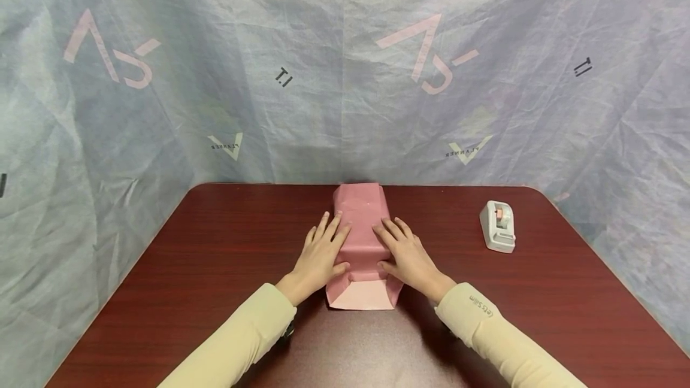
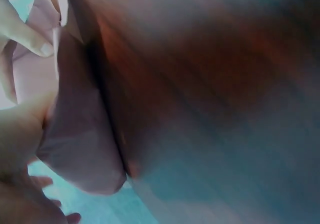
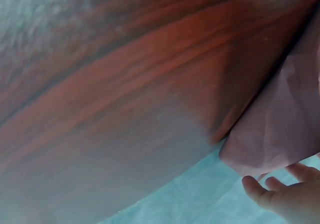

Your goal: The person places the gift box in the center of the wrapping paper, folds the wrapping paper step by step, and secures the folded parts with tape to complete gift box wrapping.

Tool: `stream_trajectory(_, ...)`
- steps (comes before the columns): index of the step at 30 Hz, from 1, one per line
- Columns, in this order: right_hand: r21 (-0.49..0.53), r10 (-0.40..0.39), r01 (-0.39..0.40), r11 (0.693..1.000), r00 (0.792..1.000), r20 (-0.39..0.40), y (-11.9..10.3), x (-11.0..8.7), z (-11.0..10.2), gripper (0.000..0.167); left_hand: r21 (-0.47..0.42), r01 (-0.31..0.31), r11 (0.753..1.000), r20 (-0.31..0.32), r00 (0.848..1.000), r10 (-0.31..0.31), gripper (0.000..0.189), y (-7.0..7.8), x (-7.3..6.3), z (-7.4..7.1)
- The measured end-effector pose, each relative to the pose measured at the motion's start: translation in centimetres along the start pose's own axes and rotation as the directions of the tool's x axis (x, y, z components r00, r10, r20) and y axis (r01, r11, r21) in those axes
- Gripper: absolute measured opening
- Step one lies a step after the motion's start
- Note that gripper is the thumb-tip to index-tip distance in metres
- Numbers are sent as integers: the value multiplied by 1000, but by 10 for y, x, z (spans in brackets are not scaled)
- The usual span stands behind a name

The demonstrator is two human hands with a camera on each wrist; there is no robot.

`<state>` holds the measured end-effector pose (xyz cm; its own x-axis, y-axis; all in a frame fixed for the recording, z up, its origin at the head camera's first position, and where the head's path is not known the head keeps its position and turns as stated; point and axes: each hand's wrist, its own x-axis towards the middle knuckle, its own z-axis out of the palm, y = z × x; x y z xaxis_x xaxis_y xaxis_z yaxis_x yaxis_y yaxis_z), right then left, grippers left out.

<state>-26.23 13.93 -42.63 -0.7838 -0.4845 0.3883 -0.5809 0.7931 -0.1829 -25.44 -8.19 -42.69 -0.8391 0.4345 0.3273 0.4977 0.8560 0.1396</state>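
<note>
So, closest in, two cream sleeves (image 1: 232, 340) are reaching up over the counter (image 1: 237, 250), the right one showing small dark lettering near its cuff. Just past the cuffs, a paler pink flap (image 1: 361, 296) is lying at the near end of the pink paper package (image 1: 362, 244), spreading wider than the part above it.

Next up are the hands. The left hand (image 1: 319, 255) is resting along the package's left edge and the right hand (image 1: 408, 254) along its right edge, so the package is sitting right between them, touching both. Neither grip is pinching anything: fingers are lying fairly straight and a bit spread, mostly pointing away from the person, with both thumbs angling inward near the flap end. The wrist views are showing the paper's sides standing beside the counter, though they're pretty blurry.

Beyond the fingertips, the package's far end is sticking out toward the counter's back edge. Off to the right, well apart from the right hand, a white tape dispenser (image 1: 498, 227) is standing on the counter. Behind everything, a wrinkled grey-blue cloth (image 1: 323, 118) is hanging with pink, black and yellowish lettering.
</note>
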Motion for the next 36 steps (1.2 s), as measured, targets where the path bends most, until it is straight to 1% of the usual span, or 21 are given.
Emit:
stream_trajectory(3, 28, -35, 35, 999, 999, 14, 5, 1, -1, 74, 14, -48, 999, 26, 999, 48, 81, -2, 1, 0)
stream_trajectory(5, 78, -58, 55, 995, 998, 35, 9, 0, -4, 72, 15, -67, 998, 31, 997, 67, 81, -3, 1, 0)
stream_trajectory(7, 143, -80, 72, 987, 996, 51, 12, 0, -7, 68, 6, -72, 997, 32, 997, 72, 80, -4, 1, 1)
stream_trajectory(10, 221, -113, 97, 970, 992, 58, 17, 0, -12, 56, 1, -72, 997, 33, 997, 72, 80, -4, 1, 2)
stream_trajectory(12, 232, -148, 135, 963, 988, 39, 21, 0, -15, 47, 5, -70, 998, 36, 997, 70, 80, -4, 2, 2)
stream_trajectory(14, 212, -197, 189, 959, 980, 20, 25, -1, -18, 43, 11, -74, 997, 31, 997, 74, 80, -3, 1, 2)
stream_trajectory(15, 195, -222, 215, 957, 975, 13, 27, -1, -19, 44, 15, -77, 997, 27, 997, 77, 79, -3, 1, 2)
stream_trajectory(18, 120, -282, 279, 953, 959, 14, 32, -1, -20, 55, 22, -84, 996, 16, 996, 84, 79, -2, 1, 2)
stream_trajectory(21, 65, -312, 309, 949, 949, 44, 34, -2, -19, 66, 29, -86, 996, 10, 996, 85, 81, -2, 1, 2)
stream_trajectory(25, 34, -326, 324, 945, 942, 79, 35, -1, -19, 80, 39, -84, 996, 12, 996, 84, 82, -2, 1, 3)
stream_trajectory(29, 17, -325, 325, 946, 940, 105, 34, 1, -20, 90, 41, -79, 996, 17, 997, 79, 82, -2, 1, 4)
stream_trajectory(36, -29, -325, 331, 943, 938, 123, 34, 5, -19, 91, 55, -64, 996, 36, 997, 62, 82, 0, 1, 4)
